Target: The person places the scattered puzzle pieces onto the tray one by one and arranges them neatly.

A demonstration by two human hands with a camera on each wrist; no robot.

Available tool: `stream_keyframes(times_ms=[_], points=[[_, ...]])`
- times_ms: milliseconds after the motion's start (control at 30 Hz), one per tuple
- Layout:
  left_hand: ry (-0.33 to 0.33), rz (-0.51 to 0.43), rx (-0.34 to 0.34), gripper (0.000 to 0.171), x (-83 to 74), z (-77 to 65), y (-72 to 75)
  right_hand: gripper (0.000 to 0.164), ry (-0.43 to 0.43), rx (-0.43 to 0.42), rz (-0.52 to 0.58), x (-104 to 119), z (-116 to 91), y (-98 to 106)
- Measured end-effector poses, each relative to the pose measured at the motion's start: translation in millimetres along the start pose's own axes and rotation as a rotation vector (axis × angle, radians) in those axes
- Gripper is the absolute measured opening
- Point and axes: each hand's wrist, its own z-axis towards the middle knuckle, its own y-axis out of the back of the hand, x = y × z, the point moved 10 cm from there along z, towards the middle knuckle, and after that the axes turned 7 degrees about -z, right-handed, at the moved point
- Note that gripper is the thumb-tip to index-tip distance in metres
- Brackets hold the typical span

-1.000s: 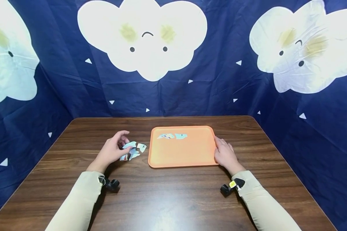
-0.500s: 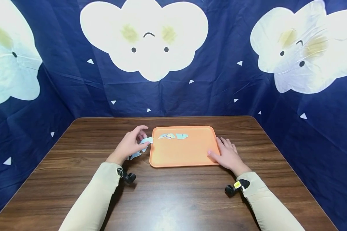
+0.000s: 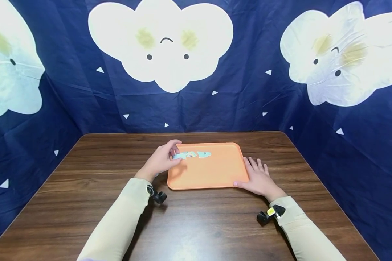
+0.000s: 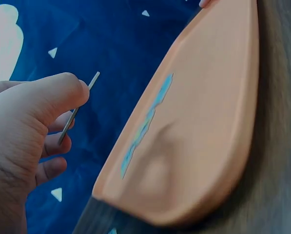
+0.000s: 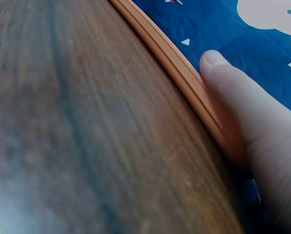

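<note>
My left hand (image 3: 161, 157) pinches a light blue puzzle piece (image 3: 179, 156) between thumb and fingers, over the far left part of an orange tray (image 3: 209, 174). In the left wrist view that piece shows edge-on as a thin sliver, raised above the tray. A patterned puzzle piece (image 3: 191, 154) and a pale blue one (image 3: 204, 154) lie on the tray near its far rim. My right hand (image 3: 259, 179) rests at the tray's right end, fingers spread along the side and thumb (image 5: 228, 78) on the near rim.
Left of the tray, the pile of pieces is mostly hidden by the left hand and wrist; one bit (image 4: 112, 231) peeks out low in the left wrist view. A brown wooden table (image 3: 196, 217) carries everything. Dark blue cloth (image 3: 183, 112) with white clouds hangs behind and at both sides.
My left hand has picked a light blue puzzle piece from the pile and carried it right, over the tray. My right hand has spread its fingers and brought its thumb onto the tray's rim.
</note>
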Motion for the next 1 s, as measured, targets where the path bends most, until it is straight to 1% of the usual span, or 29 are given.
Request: stream_keyframes(times_ms=[133,267,433,533,667,833,1000], points=[[-0.006,-0.031,0.001,0.059,-4.9,9.7,-11.0,0.125,0.002,0.013,-0.001,1,-3,0],[0.004,-0.036,0.009,0.059,-4.9,18.6,-23.5,0.129,0.004,0.014,-0.004,2,-4,1],[0.077,-0.039,0.036,0.058,0.2,26.1,-40.8,0.130,0.004,0.017,0.000,3,-4,3],[0.119,-0.032,0.050,0.057,0.1,29.8,-50.5,0.128,0.006,0.017,-0.003,3,-3,3],[0.123,0.004,0.054,0.057,-5.7,39.2,-62.4,0.127,0.012,0.014,0.001,2,-2,3],[0.108,0.049,0.045,0.058,-12.0,50.2,-75.4,0.121,0.011,0.018,0.010,2,0,3],[0.111,0.088,0.037,0.056,-10.2,56.5,-87.1,0.118,0.002,0.028,0.029,1,0,2]])
